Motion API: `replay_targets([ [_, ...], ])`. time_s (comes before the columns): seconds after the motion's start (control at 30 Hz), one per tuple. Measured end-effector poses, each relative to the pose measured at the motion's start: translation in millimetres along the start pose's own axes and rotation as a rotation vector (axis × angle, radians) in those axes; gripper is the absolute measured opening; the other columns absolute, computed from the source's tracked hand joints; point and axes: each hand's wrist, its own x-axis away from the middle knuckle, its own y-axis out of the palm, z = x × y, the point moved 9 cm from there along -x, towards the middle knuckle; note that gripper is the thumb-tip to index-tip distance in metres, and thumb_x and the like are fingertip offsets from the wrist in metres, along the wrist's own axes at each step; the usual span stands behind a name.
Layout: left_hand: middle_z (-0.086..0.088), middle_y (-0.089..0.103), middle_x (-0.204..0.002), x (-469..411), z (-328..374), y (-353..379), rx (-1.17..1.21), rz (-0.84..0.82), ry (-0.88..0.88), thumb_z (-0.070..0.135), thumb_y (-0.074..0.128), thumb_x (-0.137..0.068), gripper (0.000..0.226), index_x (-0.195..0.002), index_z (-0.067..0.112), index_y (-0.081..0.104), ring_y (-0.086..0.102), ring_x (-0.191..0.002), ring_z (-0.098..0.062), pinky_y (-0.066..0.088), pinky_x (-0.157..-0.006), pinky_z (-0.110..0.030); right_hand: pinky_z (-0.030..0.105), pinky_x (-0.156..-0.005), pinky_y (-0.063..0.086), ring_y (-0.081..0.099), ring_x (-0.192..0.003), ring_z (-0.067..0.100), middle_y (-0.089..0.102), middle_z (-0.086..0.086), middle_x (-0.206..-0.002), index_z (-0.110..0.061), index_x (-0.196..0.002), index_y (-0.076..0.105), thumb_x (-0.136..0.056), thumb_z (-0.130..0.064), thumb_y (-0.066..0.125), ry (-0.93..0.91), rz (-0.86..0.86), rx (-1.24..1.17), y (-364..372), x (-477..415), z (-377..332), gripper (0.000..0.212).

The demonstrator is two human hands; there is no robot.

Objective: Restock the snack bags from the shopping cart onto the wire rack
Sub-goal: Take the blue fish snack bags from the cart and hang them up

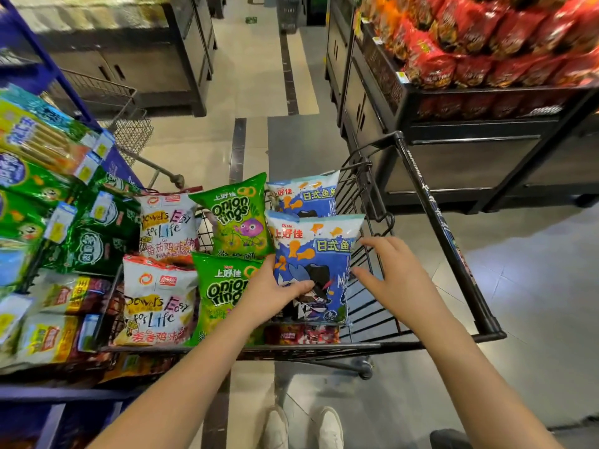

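On a pale tiled shop aisle stands a black wire shopping cart point(437, 222), with a blue-framed wire rack point(64, 395) of snack packets close on its left and a dark display of red bags point(486, 43) on the right. In the cart, beside green onion-ring bags point(223, 293) and white crisp bags point(158, 303), a blue-and-white foil snack bag point(311, 251) stands upright. The left hand point(275, 290) pinches its left edge, thumb on the front, while the right hand point(395, 277) is spread and grasps nothing, just beside its right edge.

A black shopping cart point(439, 222) stands on a tiled floor point(534, 286). Inside lie white bags point(162, 306), green bags point(238, 218) and blue bags point(324, 251).
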Motion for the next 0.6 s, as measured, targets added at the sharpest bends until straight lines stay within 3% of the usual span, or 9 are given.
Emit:
replay_targets([
  [0.17, 0.030, 0.051, -0.103, -1.1, 14.1, -43.3, 0.049, 0.072, 0.027, 0.039, 0.081, -0.087, 0.060, -0.134, 0.030, 0.045, 0.054, -0.100, 0.000, 0.037, -0.091, -0.019, 0.030, -0.104, 0.042, 0.051, -0.130, 0.015, 0.051, -0.001, -0.142, -0.023, -0.144, 0.052, -0.093, -0.037, 0.072, -0.006, -0.002, 0.012, 4.0, -26.8, -12.4, 0.057],
  [0.27, 0.024, 0.060, -0.108, -4.9, 16.7, -68.2, 0.083, 0.108, 0.049, 0.041, 0.081, -0.086, 0.064, -0.139, 0.026, 0.049, 0.060, -0.095, 0.005, 0.043, -0.093, -0.022, 0.028, -0.100, 0.041, 0.052, -0.129, 0.015, 0.050, -0.002, -0.142, -0.025, -0.143, 0.052, -0.092, -0.036, 0.073, 0.002, -0.003, 0.024, 7.8, -43.0, -21.8, 0.057],
  [0.37, 0.021, 0.064, -0.113, -8.0, 14.1, -92.1, 0.097, 0.134, 0.048, 0.046, 0.082, -0.083, 0.060, -0.133, 0.033, 0.050, 0.062, -0.100, 0.001, 0.042, -0.090, -0.022, 0.033, -0.100, 0.044, 0.055, -0.126, 0.018, 0.052, 0.001, -0.141, -0.023, -0.142, 0.053, -0.090, -0.035, 0.075, 0.008, -0.008, 0.033, 14.6, -62.3, -28.4, 0.058],
  [0.47, 0.022, 0.064, -0.119, -10.8, 11.6, -112.9, 0.129, 0.164, 0.033, 0.056, 0.080, -0.080, 0.060, -0.129, 0.039, 0.051, 0.062, -0.113, -0.007, 0.042, -0.094, -0.027, 0.030, -0.098, 0.043, 0.054, -0.126, 0.018, 0.054, 0.003, -0.139, -0.021, -0.143, 0.051, -0.090, -0.037, 0.076, 0.048, -0.054, 0.048, 25.5, -84.6, -24.0, 0.061],
  [0.6, 0.027, 0.058, -0.115, -16.0, 7.4, -126.0, 0.182, 0.184, -0.010, 0.057, 0.076, -0.083, 0.056, -0.125, 0.046, 0.040, 0.055, -0.115, -0.009, 0.039, -0.098, -0.030, 0.032, -0.097, 0.045, 0.056, -0.125, 0.020, 0.055, 0.007, -0.140, -0.016, -0.146, 0.047, -0.087, -0.040, 0.078, 0.150, -0.099, -0.033, 46.1, -115.5, -3.9, 0.071],
])
